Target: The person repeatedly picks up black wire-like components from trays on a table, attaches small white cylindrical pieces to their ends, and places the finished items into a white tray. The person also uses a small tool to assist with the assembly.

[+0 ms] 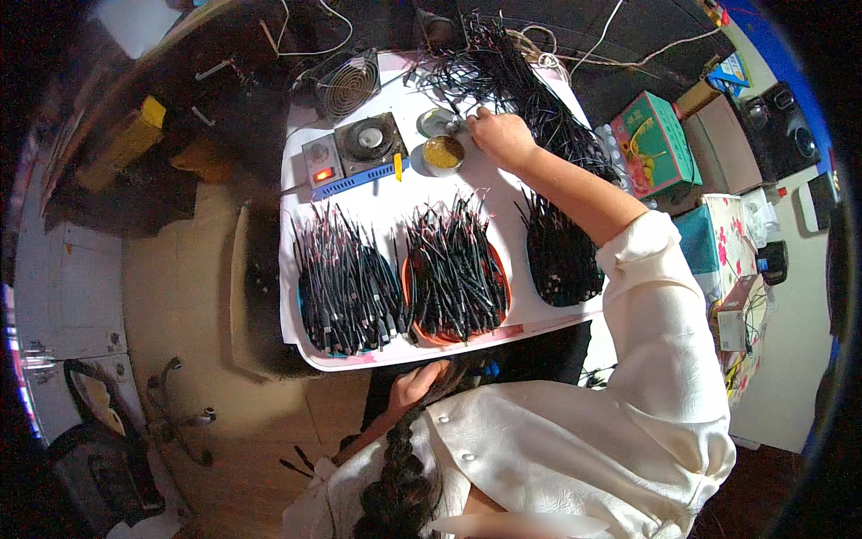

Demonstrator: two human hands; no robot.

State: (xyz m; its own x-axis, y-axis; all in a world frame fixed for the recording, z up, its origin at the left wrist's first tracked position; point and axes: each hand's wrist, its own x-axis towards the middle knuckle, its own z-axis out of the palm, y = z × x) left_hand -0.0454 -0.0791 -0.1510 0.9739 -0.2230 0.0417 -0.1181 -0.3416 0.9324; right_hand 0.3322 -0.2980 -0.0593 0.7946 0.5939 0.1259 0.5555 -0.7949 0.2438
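My right hand [500,136] reaches across the white table with its fingers pinched together. It is beside a small round dish [436,122] and the near ends of a heap of black cables [530,99]; what is in the fingers is too small to make out. Just nearer stands a round tin of yellow-brown material [442,154]. My left hand [416,384] is low, below the table's front edge, with its fingers curled in. Whatever it grips there is hidden. Left of the tin sits a blue-based heating device with a round metal well [370,139] and a lit orange switch.
Along the table's front [359,361] stand a bundle of black cables [346,287], an orange basket [505,310] full of cables, and another cable bundle [561,256]. A round-grilled fan [350,85] stands at the back left. A green carton [660,144] is at the right.
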